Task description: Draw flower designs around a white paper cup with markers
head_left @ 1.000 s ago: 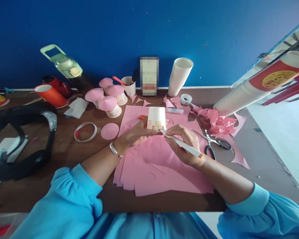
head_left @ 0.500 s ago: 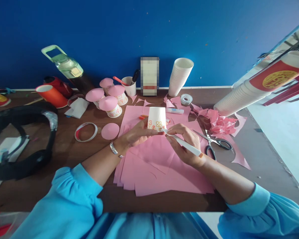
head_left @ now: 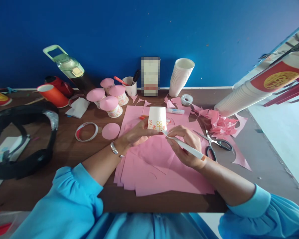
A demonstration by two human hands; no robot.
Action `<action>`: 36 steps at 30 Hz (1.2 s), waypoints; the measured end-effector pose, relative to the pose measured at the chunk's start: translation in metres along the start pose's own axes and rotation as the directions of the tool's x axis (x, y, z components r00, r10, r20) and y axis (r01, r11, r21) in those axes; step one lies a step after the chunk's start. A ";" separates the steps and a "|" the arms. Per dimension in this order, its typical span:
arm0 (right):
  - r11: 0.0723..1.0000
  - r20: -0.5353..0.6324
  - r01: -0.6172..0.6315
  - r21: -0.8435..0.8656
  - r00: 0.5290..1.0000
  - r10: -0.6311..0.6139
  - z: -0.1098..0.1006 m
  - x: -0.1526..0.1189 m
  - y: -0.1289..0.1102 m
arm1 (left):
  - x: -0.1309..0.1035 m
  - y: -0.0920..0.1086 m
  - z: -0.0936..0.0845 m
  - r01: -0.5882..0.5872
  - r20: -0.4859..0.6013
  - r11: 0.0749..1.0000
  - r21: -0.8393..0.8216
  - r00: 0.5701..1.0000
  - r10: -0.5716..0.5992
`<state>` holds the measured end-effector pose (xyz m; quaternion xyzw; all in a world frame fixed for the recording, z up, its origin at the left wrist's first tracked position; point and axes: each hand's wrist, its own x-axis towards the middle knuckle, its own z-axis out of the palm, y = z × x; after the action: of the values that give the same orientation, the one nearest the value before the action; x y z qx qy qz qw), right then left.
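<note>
Flowery cup [head_left: 157, 115] in left fingers [head_left: 142, 128], white pen [head_left: 191, 149] in right fingers [head_left: 180, 130]

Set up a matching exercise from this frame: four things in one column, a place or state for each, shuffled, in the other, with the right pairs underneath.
Things
1. Flowered cup
2. White pen-like tool
3. Scissors
4. Pink disc

Places or states
A. Lying with blades apart
B. In the right hand
C. Flat on the table, beside a tape ring
D. In the left hand

Right pairs: 1-D, 2-B, 3-A, 4-C
</note>
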<state>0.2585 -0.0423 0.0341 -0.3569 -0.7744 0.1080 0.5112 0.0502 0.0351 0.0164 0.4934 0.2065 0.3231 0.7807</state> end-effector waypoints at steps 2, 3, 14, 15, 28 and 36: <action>1.000 -0.004 0.011 0.006 1.000 -0.011 0.001 0.000 0.000 | 0.000 0.000 -0.001 -0.004 0.001 1.000 -0.002 1.000 0.004; 1.000 -0.006 0.013 0.007 1.000 -0.012 0.001 0.000 0.000 | 0.000 0.000 -0.001 -0.006 0.002 1.000 -0.002 1.000 0.006; 1.000 -0.004 0.010 -0.008 1.000 -0.010 0.004 0.000 0.001 | 0.000 0.000 0.001 -0.022 0.007 1.000 -0.004 1.000 0.022; 1.000 -0.006 0.006 -0.006 1.000 -0.006 0.004 0.000 0.001 | 0.000 0.000 0.001 -0.020 0.006 1.000 -0.001 1.000 0.020; 1.000 0.004 0.007 -0.019 1.000 -0.007 0.003 0.000 0.002 | 0.000 0.003 0.001 -0.002 0.018 0.995 0.099 1.000 0.001; 1.000 0.025 -0.005 -0.024 1.000 0.005 0.002 -0.001 0.002 | -0.001 0.005 0.000 0.031 0.017 0.986 0.164 0.999 -0.035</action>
<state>0.2579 -0.0409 0.0310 -0.3635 -0.7810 0.1046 0.4970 0.0479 0.0355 0.0209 0.5556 0.2326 0.2870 0.7449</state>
